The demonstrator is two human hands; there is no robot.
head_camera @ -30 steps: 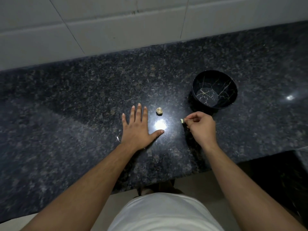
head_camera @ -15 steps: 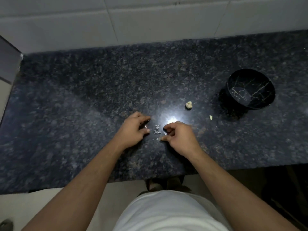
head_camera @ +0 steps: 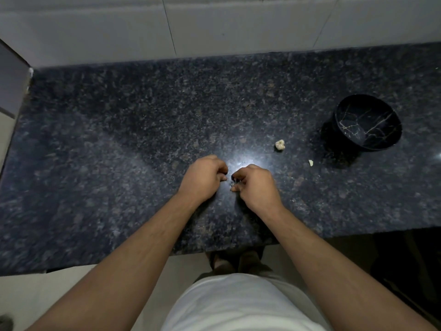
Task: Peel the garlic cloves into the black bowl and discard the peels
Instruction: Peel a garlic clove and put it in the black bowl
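My right hand curls over pale peel scraps on the counter, fingertips pinching at them. My left hand is curled just beside, whether it holds anything I cannot tell. A garlic clove and small piece lie near the black bowl.

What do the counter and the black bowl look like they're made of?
Counter: looks like polished dark granite, given its speckled grain and the bright glare patch near the hands. Black bowl: glossy, with pale marble-like veins; probably glazed ceramic or melamine, but the picture cannot settle which.
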